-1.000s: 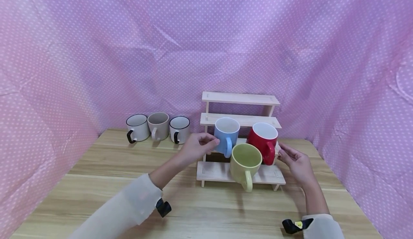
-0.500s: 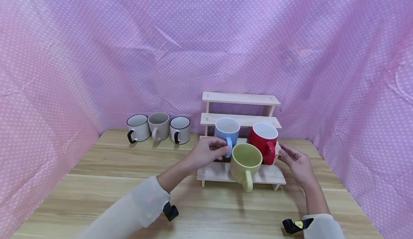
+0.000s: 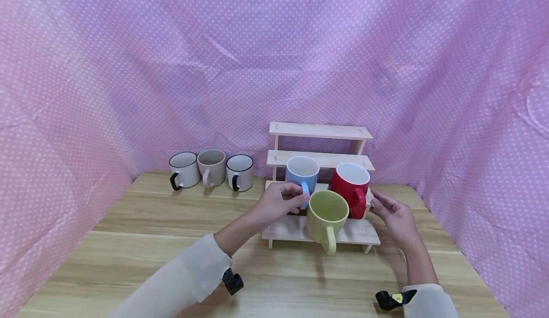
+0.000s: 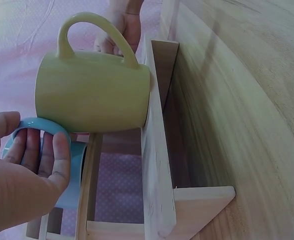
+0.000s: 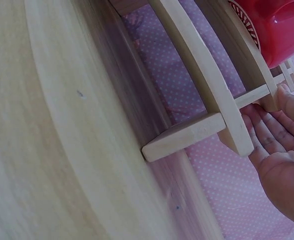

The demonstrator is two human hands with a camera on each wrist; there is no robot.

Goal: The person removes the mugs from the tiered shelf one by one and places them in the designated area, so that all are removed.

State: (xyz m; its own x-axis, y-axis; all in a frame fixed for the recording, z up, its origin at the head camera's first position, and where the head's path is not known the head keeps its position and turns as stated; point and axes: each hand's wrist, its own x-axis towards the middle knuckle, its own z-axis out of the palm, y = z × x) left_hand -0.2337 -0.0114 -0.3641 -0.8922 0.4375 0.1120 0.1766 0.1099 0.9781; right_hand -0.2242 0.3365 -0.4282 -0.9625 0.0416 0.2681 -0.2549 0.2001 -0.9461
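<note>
My left hand grips the handle of a light blue mug, with fingers curled through the handle loop and the thumb at its edge. That mug stands upright on the second step of a pale wooden tiered rack. A red mug sits on the same step to its right. In front, on the lowest step, is a yellow-green mug, its handle toward me. My right hand pinches the right end of the second step, thumb above and fingers below.
At the back left of the wooden table stand a white mug with black rim and handle, a beige mug and a second black-rimmed white mug. Pink dotted cloth hangs behind and at the sides.
My left hand has moved right, from the blue mug's left side to its handle, and now grips it. My right hand and the mugs have stayed where they were.
</note>
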